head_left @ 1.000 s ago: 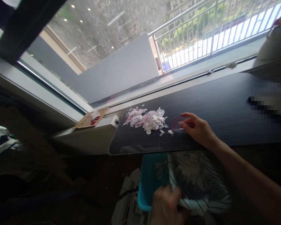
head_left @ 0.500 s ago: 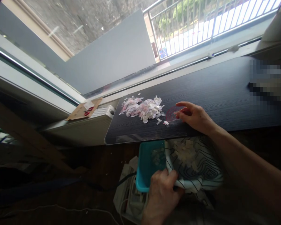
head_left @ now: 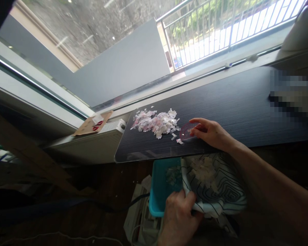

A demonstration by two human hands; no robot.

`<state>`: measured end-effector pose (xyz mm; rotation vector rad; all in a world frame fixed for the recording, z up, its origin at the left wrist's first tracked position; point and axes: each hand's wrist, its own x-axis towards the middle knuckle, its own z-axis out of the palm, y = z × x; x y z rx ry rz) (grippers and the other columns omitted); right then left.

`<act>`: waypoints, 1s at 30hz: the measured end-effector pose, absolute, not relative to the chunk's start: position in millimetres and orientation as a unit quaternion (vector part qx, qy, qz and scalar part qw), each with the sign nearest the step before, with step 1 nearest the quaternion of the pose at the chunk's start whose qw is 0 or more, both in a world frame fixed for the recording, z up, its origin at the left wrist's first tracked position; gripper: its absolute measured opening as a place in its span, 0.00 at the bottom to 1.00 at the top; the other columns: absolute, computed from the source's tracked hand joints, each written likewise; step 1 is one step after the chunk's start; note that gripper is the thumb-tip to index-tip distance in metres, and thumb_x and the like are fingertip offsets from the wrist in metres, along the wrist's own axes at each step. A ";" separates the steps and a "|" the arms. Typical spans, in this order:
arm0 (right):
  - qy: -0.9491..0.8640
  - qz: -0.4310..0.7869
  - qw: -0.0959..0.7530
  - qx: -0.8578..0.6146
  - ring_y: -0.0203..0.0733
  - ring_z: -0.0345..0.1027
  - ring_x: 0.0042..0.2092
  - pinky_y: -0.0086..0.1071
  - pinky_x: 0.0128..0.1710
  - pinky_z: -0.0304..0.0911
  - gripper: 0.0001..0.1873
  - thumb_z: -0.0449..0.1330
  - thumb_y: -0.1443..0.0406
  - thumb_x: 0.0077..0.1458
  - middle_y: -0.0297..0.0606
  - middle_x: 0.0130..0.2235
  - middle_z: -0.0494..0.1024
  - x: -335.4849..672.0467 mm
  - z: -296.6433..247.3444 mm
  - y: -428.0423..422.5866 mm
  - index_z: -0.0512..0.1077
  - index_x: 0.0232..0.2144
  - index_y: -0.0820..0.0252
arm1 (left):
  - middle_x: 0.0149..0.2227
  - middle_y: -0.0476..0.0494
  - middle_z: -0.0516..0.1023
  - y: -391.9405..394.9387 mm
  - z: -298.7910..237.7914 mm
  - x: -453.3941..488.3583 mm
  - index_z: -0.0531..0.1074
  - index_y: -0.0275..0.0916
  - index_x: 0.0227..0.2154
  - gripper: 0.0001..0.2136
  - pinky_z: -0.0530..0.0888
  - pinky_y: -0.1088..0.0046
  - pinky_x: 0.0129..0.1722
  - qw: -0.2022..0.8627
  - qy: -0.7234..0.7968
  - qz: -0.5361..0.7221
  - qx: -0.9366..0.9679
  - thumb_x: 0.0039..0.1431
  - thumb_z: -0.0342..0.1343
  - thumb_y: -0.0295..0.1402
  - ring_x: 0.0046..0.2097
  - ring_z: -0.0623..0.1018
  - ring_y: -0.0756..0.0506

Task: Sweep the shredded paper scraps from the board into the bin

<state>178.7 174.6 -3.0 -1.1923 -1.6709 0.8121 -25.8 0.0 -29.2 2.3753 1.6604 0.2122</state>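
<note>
A pile of small white and pink paper scraps (head_left: 155, 122) lies on the dark tabletop (head_left: 233, 102). Just right of the pile, my right hand (head_left: 212, 133) rests on the table with its fingers closed on a clear red protractor (head_left: 187, 131). Below the table's front edge, my left hand (head_left: 178, 217) grips the rim of a teal bin (head_left: 161, 189) lined with a white bag with black lines (head_left: 220, 191). Paper scraps lie inside the bag.
A white radiator (head_left: 113, 127) with a piece of cardboard (head_left: 91, 123) on it stands left of the table. A window and balcony railing (head_left: 220, 27) run behind. A blurred object (head_left: 294, 97) sits at the table's right. Cables and papers lie on the floor.
The view shifted slightly. My right hand with the protractor moved a little left, closer to the scrap pile. My left hand keeps its hold on the bin.
</note>
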 end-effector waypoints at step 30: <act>-0.694 0.332 0.420 -0.482 0.39 0.74 0.36 0.33 0.41 0.66 0.20 0.58 0.63 0.53 0.32 0.33 0.81 175.2 -1.1 176.4 0.69 0.50 0.54 | 0.28 0.47 0.75 1.3 -39.2 -28.0 0.68 0.41 0.26 0.08 0.61 0.71 0.26 0.109 0.558 0.068 0.820 0.39 0.58 0.29 0.30 0.74 0.43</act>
